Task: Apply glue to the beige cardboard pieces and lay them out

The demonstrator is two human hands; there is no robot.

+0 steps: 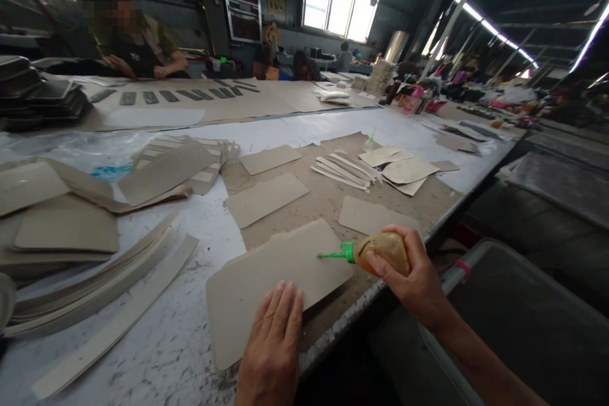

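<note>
My left hand (276, 339) lies flat with fingers stretched out on a large beige cardboard panel (257, 279) with rounded corners near the table's front edge. In my right hand (409, 273) is a glue bottle (380, 252), tilted nearly level, its body yellowish and its nozzle green. The nozzle's tip is over the right part of the panel; I cannot tell whether it touches. Behind the panel lie a smaller cardboard piece (267, 198), a bundle of thin strips (342, 170) and another flat piece (375, 214) close to the bottle.
Long curved cardboard strips (109, 292) and stacked panels (66, 225) cover the table's left side. A second green-nozzled bottle (370, 138) stands farther back. Below the front edge at right is a grey bin (528, 304). A co-worker (137, 44) is across the table.
</note>
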